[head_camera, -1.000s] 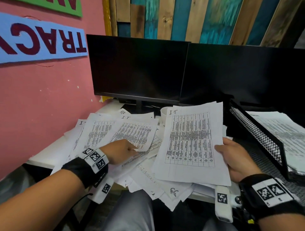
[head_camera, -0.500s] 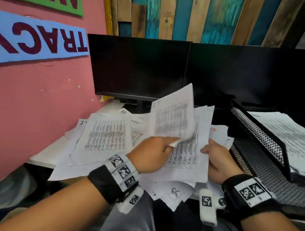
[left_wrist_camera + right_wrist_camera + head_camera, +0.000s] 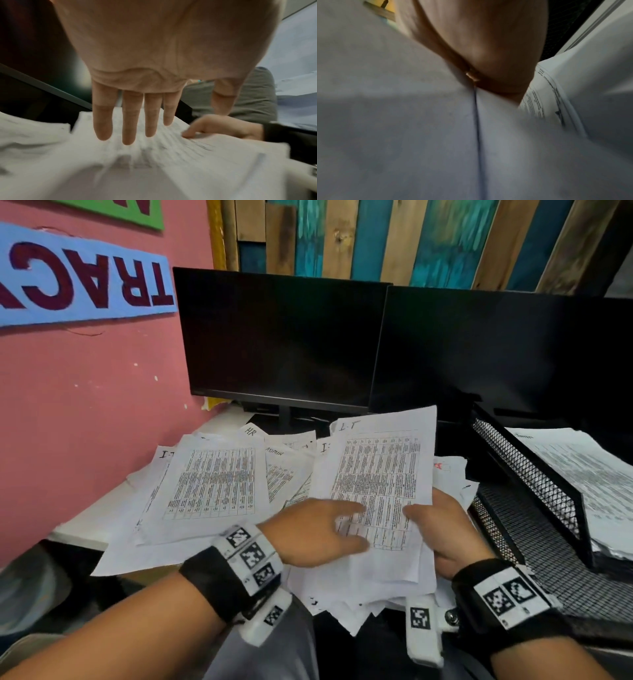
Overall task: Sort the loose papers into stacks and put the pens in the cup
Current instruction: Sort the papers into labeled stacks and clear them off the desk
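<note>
A small stack of printed sheets marked "I-T" point(image 3: 380, 474) is held above the desk at centre. My right hand point(image 3: 442, 525) grips its right edge, thumb on top and fingers underneath. My left hand point(image 3: 342, 525) lies flat over the stack's lower left, fingers straight; in the left wrist view its fingers point(image 3: 128, 128) hover at the top sheet point(image 3: 171, 155), with the right thumb point(image 3: 188, 134) pressing nearby. The right wrist view shows only my palm point(image 3: 479, 47) against blurred paper point(image 3: 402, 121). Loose table-printed sheets point(image 3: 212, 484) lie scattered to the left. No pens or cup show.
A black mesh tray point(image 3: 534, 484) stands at the right with a paper stack point(image 3: 582, 474) in it. Two dark monitors point(image 3: 281, 337) stand close behind the papers. A pink wall point(image 3: 85, 405) borders the left side. The desk's front edge point(image 3: 78, 537) is near my lap.
My left hand lifted a sheet from the loose pile, carried it right and laid it on the stack held by my right hand. It has let go and now lies flat over it.
</note>
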